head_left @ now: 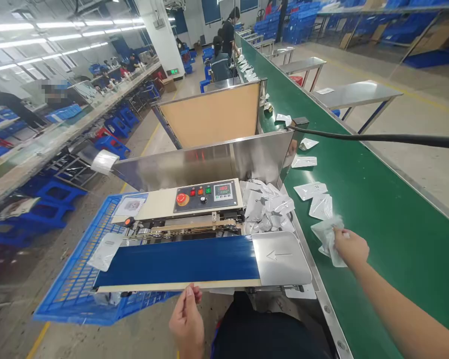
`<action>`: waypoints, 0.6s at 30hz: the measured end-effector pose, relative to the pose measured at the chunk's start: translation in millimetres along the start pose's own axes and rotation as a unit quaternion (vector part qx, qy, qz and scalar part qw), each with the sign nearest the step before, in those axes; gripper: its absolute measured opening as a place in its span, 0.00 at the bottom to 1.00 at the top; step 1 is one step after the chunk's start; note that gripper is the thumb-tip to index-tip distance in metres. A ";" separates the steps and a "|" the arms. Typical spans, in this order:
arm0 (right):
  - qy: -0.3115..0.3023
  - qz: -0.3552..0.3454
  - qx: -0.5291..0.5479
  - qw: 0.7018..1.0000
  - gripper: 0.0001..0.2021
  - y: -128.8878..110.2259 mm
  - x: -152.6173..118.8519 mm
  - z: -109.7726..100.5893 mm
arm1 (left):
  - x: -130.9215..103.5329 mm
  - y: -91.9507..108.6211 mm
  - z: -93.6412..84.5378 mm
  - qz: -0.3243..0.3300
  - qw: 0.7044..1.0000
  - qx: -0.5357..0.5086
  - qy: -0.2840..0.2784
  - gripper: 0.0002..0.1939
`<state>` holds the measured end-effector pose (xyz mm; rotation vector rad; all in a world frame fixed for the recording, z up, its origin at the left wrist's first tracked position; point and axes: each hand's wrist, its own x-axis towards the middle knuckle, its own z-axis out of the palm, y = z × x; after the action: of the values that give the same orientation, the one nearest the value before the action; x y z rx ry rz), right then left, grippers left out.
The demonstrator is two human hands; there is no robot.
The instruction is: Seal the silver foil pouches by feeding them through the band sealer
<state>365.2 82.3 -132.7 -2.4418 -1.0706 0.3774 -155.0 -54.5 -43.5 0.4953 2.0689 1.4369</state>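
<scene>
My right hand is over the green conveyor belt, its fingers pinched on small white pouches; how many it holds is unclear. More white pouches lie on the belt just beyond it. My left hand is closed, thumb against the fingers, at the front edge of a band sealing machine, with nothing visible in it. A flat white pouch lies at the left end of the machine's blue belt. Many pouches are heaped in a pile at the machine's right end.
A blue plastic basket stands under the machine's left end. Behind the machine rise a metal panel and a tan board. A black cable crosses above the green belt. Co-workers sit farther along the line.
</scene>
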 end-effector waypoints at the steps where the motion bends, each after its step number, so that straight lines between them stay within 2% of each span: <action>1: -0.007 -0.003 0.007 1.000 0.27 -8.0 -4.1 -2.9 | -1.3 -0.6 4.1 0.006 1.000 0.006 -0.017 0.36; 4: -0.031 -0.092 0.046 0.994 0.28 -46.9 -27.1 -26.6 | -9.0 6.9 33.1 0.057 0.994 0.018 -0.096 0.33; 7: -0.060 -0.229 0.088 0.968 0.27 -101.5 -65.5 -63.1 | -21.3 28.8 81.2 0.149 0.966 0.025 -0.210 0.27; 10: -0.176 -0.297 0.129 0.929 0.21 -152.2 -105.4 -85.6 | -32.9 52.2 130.5 0.218 0.922 0.008 -0.320 0.26; 12: -0.262 -0.288 0.153 0.909 0.21 -173.1 -123.7 -83.4 | -36.7 58.9 155.5 0.219 0.897 0.002 -0.384 0.25; 14: -0.318 -0.228 0.183 0.902 0.23 -181.8 -131.7 -69.1 | -35.4 55.9 172.4 0.177 0.892 0.003 -0.417 0.27; 16: -0.350 -0.132 0.213 0.902 0.25 -182.9 -130.6 -48.5 | -28.6 46.3 182.6 0.099 0.910 -0.002 -0.402 0.30; 18: -0.373 -0.035 0.234 0.897 0.25 -183.7 -124.8 -27.6 | -18.0 36.2 188.4 0.019 0.932 -0.016 -0.363 0.31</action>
<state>179.3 91.6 -8.5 -1.8268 -1.1607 1.4455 -21.8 84.3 -55.0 0.8989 1.4408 1.0729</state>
